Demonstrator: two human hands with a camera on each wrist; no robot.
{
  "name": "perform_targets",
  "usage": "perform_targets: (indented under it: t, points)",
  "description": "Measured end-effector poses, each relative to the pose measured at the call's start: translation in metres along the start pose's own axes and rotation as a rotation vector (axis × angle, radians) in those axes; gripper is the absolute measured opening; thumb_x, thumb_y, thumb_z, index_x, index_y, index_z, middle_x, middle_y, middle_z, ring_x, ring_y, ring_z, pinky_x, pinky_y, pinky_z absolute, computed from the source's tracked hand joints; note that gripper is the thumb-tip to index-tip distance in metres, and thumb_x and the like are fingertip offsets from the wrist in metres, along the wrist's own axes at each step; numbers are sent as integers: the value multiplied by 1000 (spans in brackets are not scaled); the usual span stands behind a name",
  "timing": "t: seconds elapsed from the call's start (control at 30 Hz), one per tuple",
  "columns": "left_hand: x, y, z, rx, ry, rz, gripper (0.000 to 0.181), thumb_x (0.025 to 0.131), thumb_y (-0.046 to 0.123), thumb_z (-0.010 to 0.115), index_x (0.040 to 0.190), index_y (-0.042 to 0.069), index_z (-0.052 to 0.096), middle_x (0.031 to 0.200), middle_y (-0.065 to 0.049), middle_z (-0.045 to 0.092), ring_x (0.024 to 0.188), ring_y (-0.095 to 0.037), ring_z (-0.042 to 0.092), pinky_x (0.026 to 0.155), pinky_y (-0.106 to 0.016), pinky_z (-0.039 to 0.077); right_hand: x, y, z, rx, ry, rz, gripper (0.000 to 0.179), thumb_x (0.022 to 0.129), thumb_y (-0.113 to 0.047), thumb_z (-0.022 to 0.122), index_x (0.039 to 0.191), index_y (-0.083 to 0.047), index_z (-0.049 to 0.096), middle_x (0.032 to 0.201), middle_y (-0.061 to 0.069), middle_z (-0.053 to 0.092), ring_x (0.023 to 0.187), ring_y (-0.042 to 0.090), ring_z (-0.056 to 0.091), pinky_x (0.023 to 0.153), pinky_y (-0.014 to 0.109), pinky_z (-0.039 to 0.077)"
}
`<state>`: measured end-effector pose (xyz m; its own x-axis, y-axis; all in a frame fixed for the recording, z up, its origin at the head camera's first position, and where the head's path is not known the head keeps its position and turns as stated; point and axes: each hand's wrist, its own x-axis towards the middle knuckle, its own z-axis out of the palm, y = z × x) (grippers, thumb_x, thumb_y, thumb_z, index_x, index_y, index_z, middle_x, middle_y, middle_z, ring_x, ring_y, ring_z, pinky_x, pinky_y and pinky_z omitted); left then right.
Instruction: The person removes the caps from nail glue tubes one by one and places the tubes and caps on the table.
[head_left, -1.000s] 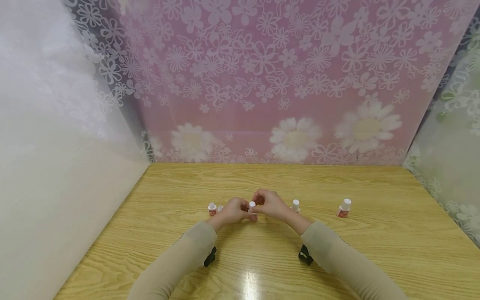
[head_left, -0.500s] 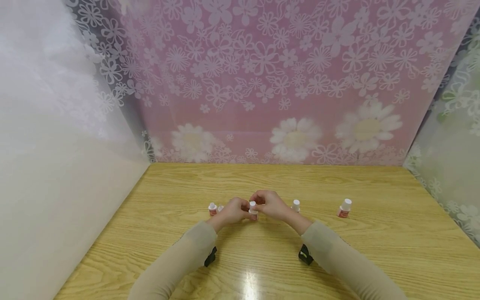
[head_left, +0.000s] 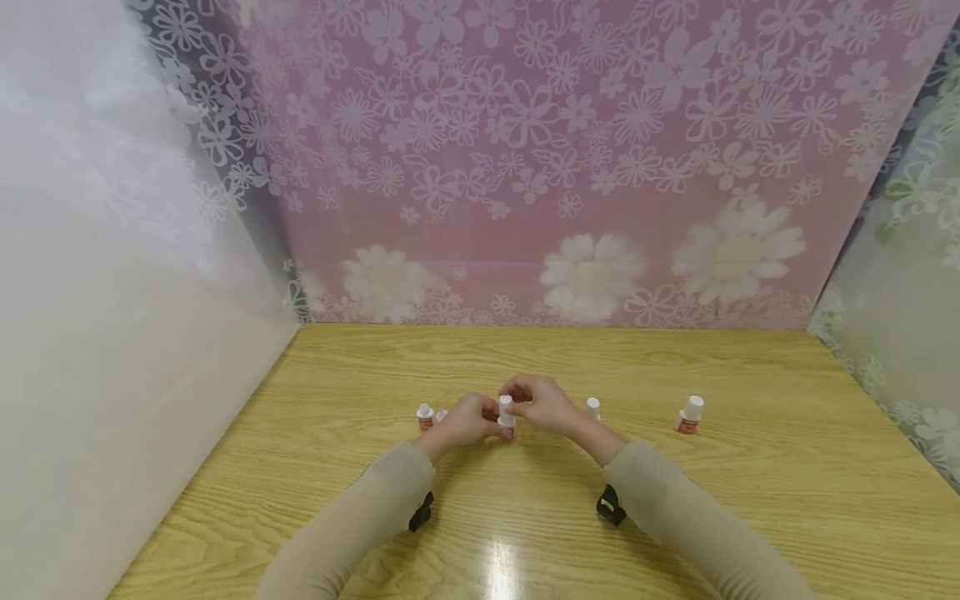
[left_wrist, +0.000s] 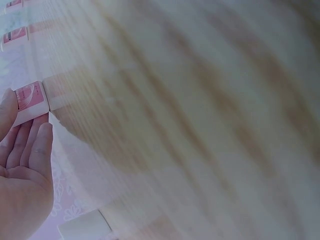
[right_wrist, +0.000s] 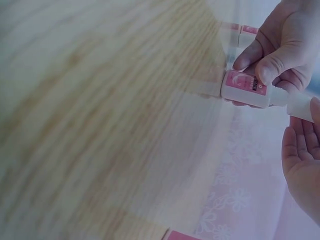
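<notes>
In the head view my left hand (head_left: 471, 419) holds a small white bottle (head_left: 507, 432) with a pink-red label, upright at the table's middle. My right hand (head_left: 546, 406) pinches its white cap (head_left: 506, 403) from the right. The right wrist view shows the cap (right_wrist: 300, 106) lifted off the body, with the bottle's neck bared between them. There the left thumb and fingers grip the labelled bottle (right_wrist: 246, 89) around its sides. In the left wrist view the bottle (left_wrist: 32, 102) stands on the tabletop between the left thumb and fingers.
Two similar bottles with narrow tops, one a small bottle (head_left: 425, 417), stand left of the left hand. A capped bottle (head_left: 592, 409) is partly hidden behind the right wrist; another bottle (head_left: 689, 415) stands farther right. A pink flowered sheet (head_left: 480, 167) backs the wooden table (head_left: 495, 500).
My right hand has risen slightly with the white cap, which now sits higher above the bottle. My left hand has stayed around the bottle.
</notes>
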<state>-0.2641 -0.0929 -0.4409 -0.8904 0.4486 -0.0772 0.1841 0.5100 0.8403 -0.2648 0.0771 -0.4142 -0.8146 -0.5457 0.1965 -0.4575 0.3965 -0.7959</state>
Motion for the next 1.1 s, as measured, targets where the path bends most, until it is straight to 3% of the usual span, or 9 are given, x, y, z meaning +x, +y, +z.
perform_targets:
  t: [0.4,0.8,1.1]
  points:
    - [-1,1,0,35,-2,7,13,75,14,71,80,4,66,70,2,63,60,-6,46,53,-20,38,0,-8,-6,-24,46,9,16,84,-6,60,100,-2,61,93,5,60,89,22,56,77,37,45]
    - [-1,1,0,16,-4,-1,13,75,13,71,82,3,67,74,-1,64,63,-6,49,55,-20,40,3,-12,-10,7,77,38,18,84,-8,61,101,-3,60,92,5,61,90,23,57,76,37,46]
    - [-2,3,-2,2,-12,-7,12,76,13,70,83,4,67,75,0,65,65,-6,52,57,-22,42,4,-14,-15,27,102,16,18,83,-7,62,100,0,61,90,6,61,87,22,58,76,36,46]
